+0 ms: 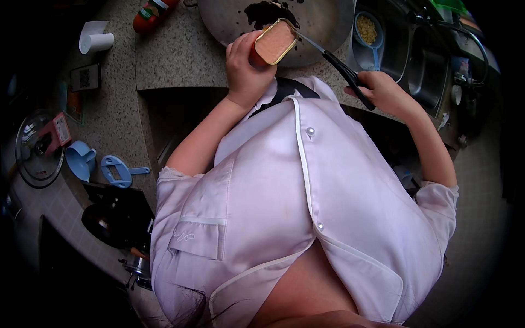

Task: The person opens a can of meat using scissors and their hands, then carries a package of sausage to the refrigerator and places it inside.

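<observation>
An opened tin of luncheon meat (277, 42) is gripped in my left hand (245, 65), its pink meat facing up. My right hand (383, 92) holds a kitchen tool by its black handle (346, 74); its thin metal end touches the tin's upper right rim. Whether the tool is a knife or scissors I cannot tell. Beneath and beyond the tin lies a large round grey metal board or pan (324, 24) with a dark wet patch on it.
Right of the board, a double steel sink (426, 61) holds a blue strainer (368, 30) of yellowish bits. On the left counter are a red packaged sausage or bottle (149, 16), a paper roll (98, 43), a phone (85, 78), a glass lid (33, 164) and blue plastic utensils (119, 170).
</observation>
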Demonstrator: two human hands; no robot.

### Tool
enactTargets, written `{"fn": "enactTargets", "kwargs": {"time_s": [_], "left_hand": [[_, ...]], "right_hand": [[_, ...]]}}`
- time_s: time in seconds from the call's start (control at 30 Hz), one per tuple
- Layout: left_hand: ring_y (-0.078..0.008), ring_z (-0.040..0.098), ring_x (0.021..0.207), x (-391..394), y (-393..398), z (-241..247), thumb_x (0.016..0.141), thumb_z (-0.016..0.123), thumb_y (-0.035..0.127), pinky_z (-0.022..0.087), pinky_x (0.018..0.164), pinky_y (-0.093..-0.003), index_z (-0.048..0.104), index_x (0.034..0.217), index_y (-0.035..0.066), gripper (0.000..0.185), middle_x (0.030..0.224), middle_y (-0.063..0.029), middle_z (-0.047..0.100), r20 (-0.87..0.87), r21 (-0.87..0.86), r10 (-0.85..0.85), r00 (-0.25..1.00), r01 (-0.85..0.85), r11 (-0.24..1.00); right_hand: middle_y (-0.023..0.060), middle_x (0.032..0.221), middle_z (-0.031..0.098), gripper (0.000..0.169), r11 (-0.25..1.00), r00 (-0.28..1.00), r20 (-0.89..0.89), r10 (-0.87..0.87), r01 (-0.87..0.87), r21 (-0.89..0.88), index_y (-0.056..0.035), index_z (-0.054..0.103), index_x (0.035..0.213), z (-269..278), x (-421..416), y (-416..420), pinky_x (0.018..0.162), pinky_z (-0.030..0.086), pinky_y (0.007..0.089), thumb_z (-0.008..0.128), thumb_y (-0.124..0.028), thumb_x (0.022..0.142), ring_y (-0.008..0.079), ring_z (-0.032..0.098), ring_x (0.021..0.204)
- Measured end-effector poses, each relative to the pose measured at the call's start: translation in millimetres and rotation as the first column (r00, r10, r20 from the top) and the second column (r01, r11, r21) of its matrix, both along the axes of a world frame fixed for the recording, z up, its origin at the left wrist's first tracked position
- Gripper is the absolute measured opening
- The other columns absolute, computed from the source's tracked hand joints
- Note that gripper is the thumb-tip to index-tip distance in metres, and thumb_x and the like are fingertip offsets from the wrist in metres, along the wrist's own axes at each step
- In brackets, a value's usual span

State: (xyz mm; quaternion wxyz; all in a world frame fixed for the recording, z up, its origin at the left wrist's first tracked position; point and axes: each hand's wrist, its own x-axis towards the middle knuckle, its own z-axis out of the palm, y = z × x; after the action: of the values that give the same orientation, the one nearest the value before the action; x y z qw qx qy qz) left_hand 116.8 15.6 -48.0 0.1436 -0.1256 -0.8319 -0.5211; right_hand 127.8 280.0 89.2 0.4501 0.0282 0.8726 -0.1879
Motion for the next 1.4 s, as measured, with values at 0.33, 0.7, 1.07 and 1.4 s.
{"fn": "enactTargets", "kwargs": {"time_s": [0.33,0.7,1.07,1.4], "left_hand": [[-0.0315,0.061,0.102,0,0,1,0.061,0.072,0.0,0.048,0.091,-0.0394,0.059,0.114,0.006,0.054,0.109,-0.0112,0.065,-0.003,-0.016,-0.016,1.0,0.016,1.0],[-0.0317,0.06,0.103,-1,-1,1,0.061,0.072,0.001,0.047,0.092,-0.0395,0.059,0.114,0.006,0.055,0.11,-0.0115,0.064,0.013,-0.015,-0.019,1.0,0.019,1.0],[-0.0314,0.06,0.102,-1,-1,2,0.061,0.073,0.002,0.047,0.092,-0.0396,0.059,0.114,0.006,0.055,0.109,-0.0114,0.064,0.001,-0.018,-0.036,0.999,0.036,0.999],[-0.0273,0.061,0.104,-5,-1,-1,0.062,0.076,0.007,0.042,0.091,-0.0372,0.059,0.113,0.008,0.054,0.111,-0.0089,0.066,-0.017,-0.037,-0.09,0.996,0.09,0.995]], "right_hand": [[0.008,0.055,0.042,0.052,0.999,0.999,0.033,-0.021,0.022,-0.032,0.0066,0.062,0.078,-6,0,5,0.051,0.035,0.0363,0.067,-0.044,0.088,0.0197,0.04,0.052],[0.0069,0.054,0.041,0.054,0.989,0.992,0.074,-0.103,0.11,-0.101,0.0062,0.061,0.074,-8,3,7,0.051,0.034,0.0364,0.066,-0.046,0.089,0.0185,0.039,0.052],[0.0073,0.055,0.042,0.045,0.993,0.999,0.013,-0.05,0.051,-0.102,0.0069,0.061,0.077,0,1,3,0.051,0.035,0.0339,0.066,-0.035,0.091,0.0157,0.039,0.052],[0.0082,0.053,0.041,0.05,0.999,0.998,0.04,0.05,-0.05,0.01,0.0066,0.061,0.071,4,-8,9,0.05,0.035,0.0364,0.069,-0.039,0.087,0.0186,0.041,0.05]]}}
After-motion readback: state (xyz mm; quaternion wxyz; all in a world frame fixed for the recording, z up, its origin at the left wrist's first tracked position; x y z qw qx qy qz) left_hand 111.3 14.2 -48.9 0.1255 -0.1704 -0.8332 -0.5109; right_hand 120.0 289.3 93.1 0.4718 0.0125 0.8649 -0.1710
